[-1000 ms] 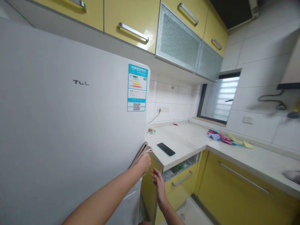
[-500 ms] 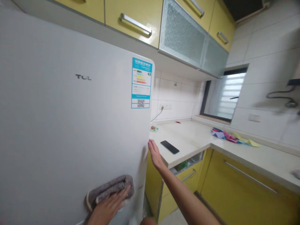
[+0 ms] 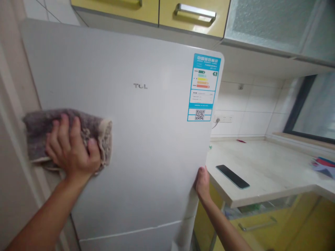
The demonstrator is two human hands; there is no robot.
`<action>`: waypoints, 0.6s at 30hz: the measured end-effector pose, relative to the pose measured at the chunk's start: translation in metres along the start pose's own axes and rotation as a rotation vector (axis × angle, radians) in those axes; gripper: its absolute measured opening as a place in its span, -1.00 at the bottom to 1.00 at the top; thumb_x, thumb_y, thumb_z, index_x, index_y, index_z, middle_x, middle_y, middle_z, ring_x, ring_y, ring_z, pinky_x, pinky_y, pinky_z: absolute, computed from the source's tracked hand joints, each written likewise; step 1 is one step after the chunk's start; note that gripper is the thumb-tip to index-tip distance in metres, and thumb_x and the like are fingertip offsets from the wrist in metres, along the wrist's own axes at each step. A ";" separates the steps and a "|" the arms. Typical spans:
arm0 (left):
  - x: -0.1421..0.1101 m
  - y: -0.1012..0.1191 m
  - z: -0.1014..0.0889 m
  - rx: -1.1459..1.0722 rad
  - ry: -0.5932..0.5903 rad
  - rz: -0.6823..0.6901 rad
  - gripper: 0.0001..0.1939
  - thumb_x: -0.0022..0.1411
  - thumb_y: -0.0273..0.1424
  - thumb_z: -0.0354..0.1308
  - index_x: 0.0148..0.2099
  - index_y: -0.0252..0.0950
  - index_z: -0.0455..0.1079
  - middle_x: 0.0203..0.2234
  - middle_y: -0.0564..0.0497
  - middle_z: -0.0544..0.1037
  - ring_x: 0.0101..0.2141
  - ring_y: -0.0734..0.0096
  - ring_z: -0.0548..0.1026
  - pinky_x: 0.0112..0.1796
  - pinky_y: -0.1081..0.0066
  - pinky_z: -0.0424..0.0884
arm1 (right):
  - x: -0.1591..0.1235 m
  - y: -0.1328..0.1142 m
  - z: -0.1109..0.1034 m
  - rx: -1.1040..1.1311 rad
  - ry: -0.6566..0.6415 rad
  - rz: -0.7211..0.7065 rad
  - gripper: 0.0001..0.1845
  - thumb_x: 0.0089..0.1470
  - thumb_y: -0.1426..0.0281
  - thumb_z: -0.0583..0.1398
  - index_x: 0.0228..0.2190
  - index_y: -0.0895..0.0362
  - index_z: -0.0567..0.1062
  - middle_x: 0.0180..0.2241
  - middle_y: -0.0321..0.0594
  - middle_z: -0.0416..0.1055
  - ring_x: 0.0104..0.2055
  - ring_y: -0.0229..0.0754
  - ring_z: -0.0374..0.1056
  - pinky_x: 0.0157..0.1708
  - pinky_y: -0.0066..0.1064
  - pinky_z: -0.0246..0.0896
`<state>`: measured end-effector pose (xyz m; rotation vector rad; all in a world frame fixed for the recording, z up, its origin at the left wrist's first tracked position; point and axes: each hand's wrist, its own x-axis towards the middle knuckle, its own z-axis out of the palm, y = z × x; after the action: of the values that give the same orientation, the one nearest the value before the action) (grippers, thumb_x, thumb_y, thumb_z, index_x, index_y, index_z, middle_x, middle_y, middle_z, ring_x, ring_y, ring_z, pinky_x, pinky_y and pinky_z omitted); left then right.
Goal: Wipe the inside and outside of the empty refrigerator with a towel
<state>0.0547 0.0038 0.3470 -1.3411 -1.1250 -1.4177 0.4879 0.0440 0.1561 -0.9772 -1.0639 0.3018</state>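
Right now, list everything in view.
Refrigerator: one, grey, centre
Cloth: one, purplish, refrigerator's left edge
Logo: one, grey, on refrigerator
Label: one, blue, refrigerator's upper right
Countertop: one, white, right
Phone: one, black, on countertop
Small item: one, red, countertop's back
Pile: one, multicoloured, countertop's right
Cabinet doors: two, yellow, top
Glass panels: two, greenish, upper right
Socket: one, white, back wall
Window: one, dark frame, right edge
Drawer: one, yellow, under countertop
Left hand: one, bare, on cloth
Right hand: one, bare, refrigerator's right edge
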 end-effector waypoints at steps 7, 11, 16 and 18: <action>0.198 0.093 0.024 -0.037 -0.017 -0.030 -0.20 0.62 0.03 -0.12 0.67 -0.28 -0.07 0.66 0.03 -0.02 0.60 -0.18 -0.05 0.52 -0.28 -0.14 | -0.002 0.002 0.001 -0.042 0.040 -0.024 -0.13 0.34 -0.35 0.07 0.01 0.20 0.61 -0.03 0.11 0.65 0.06 0.19 0.54 0.13 0.00 0.40; 0.184 0.177 0.062 -0.224 -0.209 0.384 -0.21 0.60 -0.08 -0.02 0.68 -0.30 -0.07 0.67 -0.11 -0.05 0.62 0.06 -0.13 0.54 -0.09 -0.36 | -0.001 -0.001 0.001 0.015 0.025 0.036 -0.13 0.31 -0.37 0.09 -0.01 0.18 0.62 0.00 0.10 0.66 0.06 0.16 0.55 0.15 -0.02 0.42; 0.049 0.212 0.078 -0.345 -0.325 1.044 -0.21 0.52 -0.18 0.11 0.64 -0.38 0.08 0.60 -0.12 0.19 0.52 0.22 0.25 0.55 0.16 -0.17 | 0.006 -0.003 -0.004 0.184 -0.064 0.244 0.09 0.23 -0.53 -0.09 -0.07 0.17 0.67 -0.16 0.02 0.71 -0.08 0.13 0.61 0.01 -0.08 0.53; -0.004 0.192 0.064 -0.359 -0.323 1.070 -0.30 0.53 -0.18 0.08 0.60 -0.29 0.21 0.57 -0.03 0.27 0.50 0.28 0.27 0.53 0.22 -0.13 | 0.010 -0.003 -0.007 0.226 -0.118 0.292 0.11 0.19 -0.55 -0.07 -0.07 0.16 0.69 -0.16 0.01 0.72 -0.08 0.14 0.63 0.00 -0.09 0.54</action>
<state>0.2559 0.0236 0.3535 -2.0315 -0.1795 -0.6096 0.4981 0.0447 0.1630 -0.9178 -0.9674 0.7119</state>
